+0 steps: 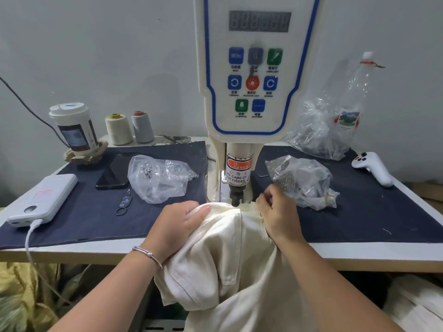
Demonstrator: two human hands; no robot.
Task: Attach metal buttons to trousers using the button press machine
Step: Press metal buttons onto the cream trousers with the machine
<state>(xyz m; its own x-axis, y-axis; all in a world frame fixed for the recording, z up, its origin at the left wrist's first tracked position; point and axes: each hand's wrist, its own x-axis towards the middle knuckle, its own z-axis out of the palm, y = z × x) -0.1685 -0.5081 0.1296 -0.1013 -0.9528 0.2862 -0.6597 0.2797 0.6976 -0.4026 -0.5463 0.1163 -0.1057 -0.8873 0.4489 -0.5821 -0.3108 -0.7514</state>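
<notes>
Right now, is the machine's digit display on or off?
Off: the display shows only dim grey segments, none lit.

On the dark blue cloth [100,219] at our nine o'clock lies a white power bank [44,198] with its cable [30,238] trailing off the table edge. Just beyond it we see a black phone [115,172] and a small key ring [123,204]. At ten o'clock stand a lidded paper cup [73,127] and two thread cones [129,128]. At two o'clock a clear plastic bottle [354,92] rises by the wall, and a white controller [372,167] rests nearby.
</notes>
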